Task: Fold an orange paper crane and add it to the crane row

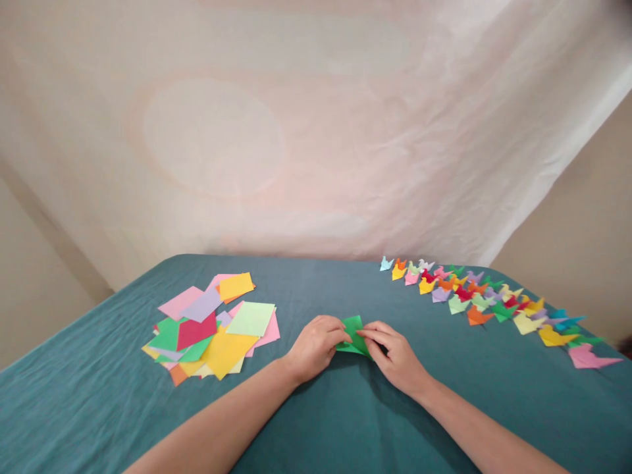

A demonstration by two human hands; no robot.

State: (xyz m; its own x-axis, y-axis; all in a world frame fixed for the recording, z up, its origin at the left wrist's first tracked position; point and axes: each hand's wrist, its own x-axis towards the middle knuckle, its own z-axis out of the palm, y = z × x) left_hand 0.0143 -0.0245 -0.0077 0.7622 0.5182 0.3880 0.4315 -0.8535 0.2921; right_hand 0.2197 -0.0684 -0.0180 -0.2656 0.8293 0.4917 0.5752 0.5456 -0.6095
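Note:
A small piece of green origami paper [352, 324], partly folded, is held between my two hands just above the tablecloth, near the middle of the table. My left hand [316, 345] grips its left side, fingers curled over the edge. On the right side, my right hand [392, 355] pinches the paper between thumb and fingertips. My fingers cover parts of the sheet, so its exact folds cannot be made out.
Loose coloured paper squares [232, 352] lie in a spread pile to the left. Several rows of folded paper cranes [523, 322] stand along the right. Beneath everything is a teal tablecloth [316, 434]; a pale cloth [320, 131] hangs behind the table.

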